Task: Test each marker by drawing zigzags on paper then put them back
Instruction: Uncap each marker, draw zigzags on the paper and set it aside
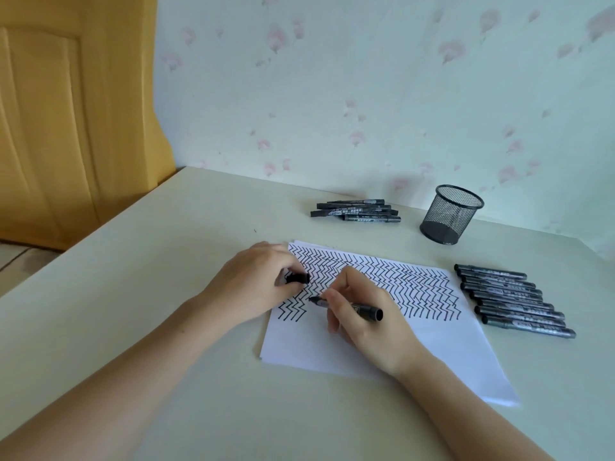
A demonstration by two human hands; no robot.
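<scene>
Hands at work on a zigzag-covered sheet of paper (366, 354) on a pale table (166, 261).

Right hand (362, 314) pinches an uncapped black marker (346, 306) between thumb and curled fingers, its tip pointing left and touching or just above the paper beside the lowest zigzags. Left hand (253, 287) rests on the paper's left edge with fingers curled round the black marker cap (298, 278). Rows of black zigzags fill the paper's far half. Just right of the paper lies a neat row of markers (514, 304); beyond the paper's far edge sits a loose pile of markers (357, 211), and right of that pile stands a black mesh pen cup (449, 214), near the flowered wall (366, 94).
</scene>
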